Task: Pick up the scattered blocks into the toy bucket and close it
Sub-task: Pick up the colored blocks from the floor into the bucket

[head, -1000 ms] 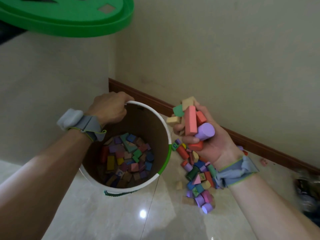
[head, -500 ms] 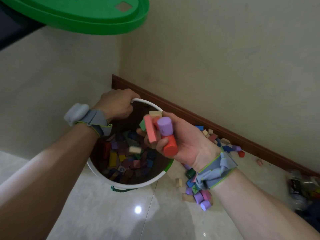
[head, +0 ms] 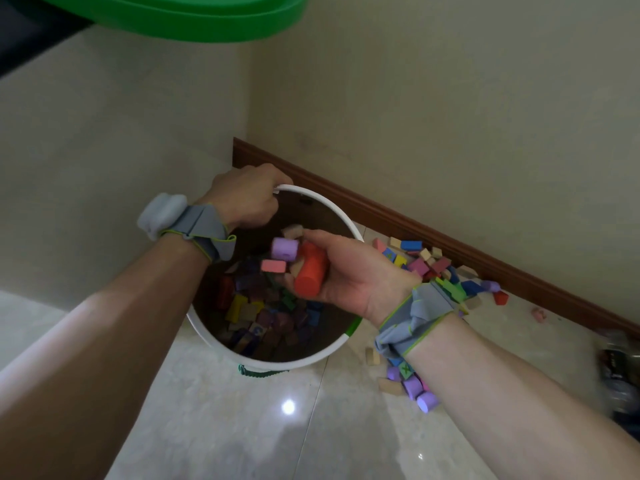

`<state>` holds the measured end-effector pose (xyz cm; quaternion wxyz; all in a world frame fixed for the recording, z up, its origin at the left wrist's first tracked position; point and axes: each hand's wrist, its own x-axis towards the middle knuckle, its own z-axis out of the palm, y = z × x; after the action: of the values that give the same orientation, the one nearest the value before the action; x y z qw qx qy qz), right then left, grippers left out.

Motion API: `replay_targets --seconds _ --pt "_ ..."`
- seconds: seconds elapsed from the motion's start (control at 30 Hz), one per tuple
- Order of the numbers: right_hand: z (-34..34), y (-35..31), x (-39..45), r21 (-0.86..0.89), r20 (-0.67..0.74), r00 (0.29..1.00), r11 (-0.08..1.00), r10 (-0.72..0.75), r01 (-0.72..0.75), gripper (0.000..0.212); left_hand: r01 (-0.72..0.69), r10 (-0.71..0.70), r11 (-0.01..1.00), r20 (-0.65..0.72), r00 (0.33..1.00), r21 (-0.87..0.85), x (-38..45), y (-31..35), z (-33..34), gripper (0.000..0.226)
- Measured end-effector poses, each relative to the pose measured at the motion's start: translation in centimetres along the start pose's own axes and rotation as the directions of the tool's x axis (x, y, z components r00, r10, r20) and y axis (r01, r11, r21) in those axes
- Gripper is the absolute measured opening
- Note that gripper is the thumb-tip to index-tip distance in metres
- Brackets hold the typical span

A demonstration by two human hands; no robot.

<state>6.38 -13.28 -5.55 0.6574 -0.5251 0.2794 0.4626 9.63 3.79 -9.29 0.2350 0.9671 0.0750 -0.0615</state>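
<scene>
The toy bucket [head: 341, 342] stands on the floor, white-rimmed and brown inside, with several coloured blocks [head: 263, 313] at its bottom. My left hand [head: 247, 199] grips the far left of its rim. Over the bucket's mouth my right hand [head: 349, 275] tilts, palm up, with fingers loosening round a red cylinder [head: 310, 277]. A purple cylinder [head: 284, 248], a pink block [head: 273, 266] and a beige block [head: 292, 232] are sliding off its fingertips. Scattered blocks [head: 433, 265] lie along the baseboard, and more blocks [head: 414, 386] lie under my right wrist.
The green lid [head: 194, 19] shows at the top edge of the view. A brown baseboard [head: 485, 251] runs along the wall behind the bucket. Dark blurred objects [head: 620, 372] sit at the right edge. The floor is glossy pale tile [head: 242, 427].
My right hand carried its handful of blocks from the pile to above the bucket and tipped; blocks are now falling from it. My left hand stayed on the rim.
</scene>
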Motion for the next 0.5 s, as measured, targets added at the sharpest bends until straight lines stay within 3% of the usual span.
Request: replay_targets --seconds 0.23,0.33,0.4,0.5 --pt "0.0 0.0 -0.4 -0.142 0.066 0.997 0.989 -0.032 0.042 0.009 0.001 -0.001 1.0 0.019 1.0 0.009 0.0 0.2 -0.1 0.042" --pt "-0.3 0.0 -0.8 -0.267 0.095 0.991 0.957 -0.093 0.115 0.025 0.013 -0.013 1.0 0.008 1.0 0.015 0.1 0.3 0.0 0.041" --pt "-0.5 0.1 -1.0 -0.416 0.102 0.983 0.891 -0.154 0.183 0.035 0.021 -0.021 0.999 0.002 1.0 0.024 0.1 0.1 0.1 0.043" --pt "-1.0 -0.1 -2.0 -0.634 0.174 0.962 0.723 -0.211 0.273 0.028 0.025 -0.025 0.999 -0.003 1.0 0.042 0.2 0.2 0.2 0.044"
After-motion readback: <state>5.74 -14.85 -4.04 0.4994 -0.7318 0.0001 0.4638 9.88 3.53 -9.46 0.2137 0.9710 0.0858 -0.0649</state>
